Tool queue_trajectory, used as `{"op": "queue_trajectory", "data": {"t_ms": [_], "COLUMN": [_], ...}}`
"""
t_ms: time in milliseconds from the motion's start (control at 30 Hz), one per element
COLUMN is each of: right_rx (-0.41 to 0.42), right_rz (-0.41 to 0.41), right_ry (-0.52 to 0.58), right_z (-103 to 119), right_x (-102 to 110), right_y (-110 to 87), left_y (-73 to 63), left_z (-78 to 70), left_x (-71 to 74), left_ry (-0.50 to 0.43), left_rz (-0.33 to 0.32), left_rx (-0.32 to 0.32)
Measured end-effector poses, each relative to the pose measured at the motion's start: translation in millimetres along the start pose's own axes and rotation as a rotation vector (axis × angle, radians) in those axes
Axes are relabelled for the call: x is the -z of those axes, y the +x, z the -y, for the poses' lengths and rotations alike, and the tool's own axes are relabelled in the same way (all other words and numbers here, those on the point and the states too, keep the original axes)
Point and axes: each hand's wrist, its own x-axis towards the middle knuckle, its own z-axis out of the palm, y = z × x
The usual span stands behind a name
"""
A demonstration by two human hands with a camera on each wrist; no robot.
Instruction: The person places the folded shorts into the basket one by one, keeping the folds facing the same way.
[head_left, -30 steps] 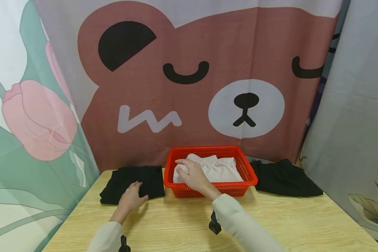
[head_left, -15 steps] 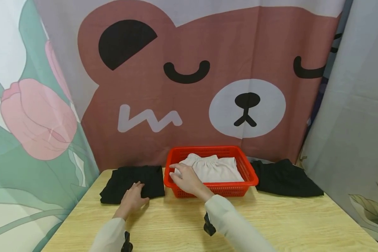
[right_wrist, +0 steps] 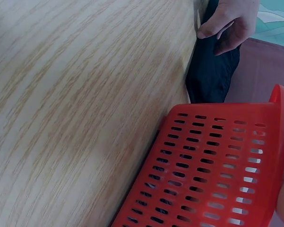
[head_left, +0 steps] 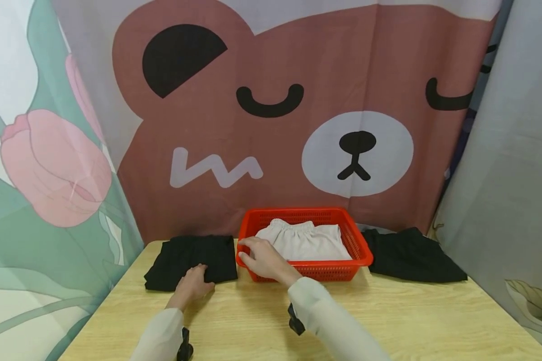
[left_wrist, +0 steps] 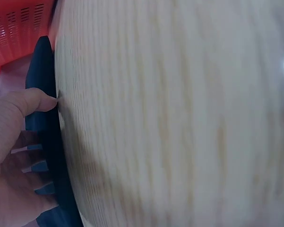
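Note:
On the left of the table lies a folded black garment point(head_left: 194, 255). My left hand point(head_left: 191, 288) rests on its front part, fingers spread over the cloth and thumb point(left_wrist: 42, 101) at its edge in the left wrist view. A red plastic basket point(head_left: 325, 272) with slotted walls stands at the middle back. White cloth with a gathered elastic waistband point(head_left: 311, 243) lies inside. My right hand point(head_left: 266, 260) is over the basket's front left corner, its fingertips right at the left rim and its fingers loosely bent. In the right wrist view the basket wall hides most of that hand.
Another folded black garment point(head_left: 415, 255) lies right of the basket, near the table's right edge. A bear-print curtain point(head_left: 280, 175) hangs close behind the wooden table point(head_left: 388, 321). More printed curtains flank both sides.
My right hand has moved left, from over the white cloth to the basket's left rim. My left hand has stayed on the black garment, shifting only slightly. The basket and garments keep their places.

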Motion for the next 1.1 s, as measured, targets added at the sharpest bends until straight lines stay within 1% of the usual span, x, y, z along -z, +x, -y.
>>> {"op": "queue_trajectory", "data": {"t_ms": [233,367,667,833,1000,1100], "right_rx": [0.023,0.028,0.057,0.067,0.057,0.059], "right_rz": [0.032,0.072,0.151,0.165,0.148,0.147], "right_ry": [-0.076,-0.119,-0.198,-0.194,-0.157,-0.138], "right_z": [-1.9,-0.7,0.9,0.6,-1.6,-2.3], "right_x": [-4.9,-6.3,-7.0,-7.6,-7.2,-6.6], "right_y": [0.4,-0.2,-2.7,-2.9,-2.5,-1.9], "left_y": [0.0,0.8,4.6,6.8,7.9,7.1], "left_z": [0.4,0.1,-2.1,-0.6,0.6,0.8], "left_x": [0.2,0.6,0.7,-0.9,-0.8,-0.1], "left_ry": [-0.035,-0.044,-0.025,-0.013,0.012,0.027], "left_rz": [0.016,0.016,0.029,0.014,-0.031,-0.045], "left_rx": [0.007,0.019,0.038,0.045,0.009,0.001]}}
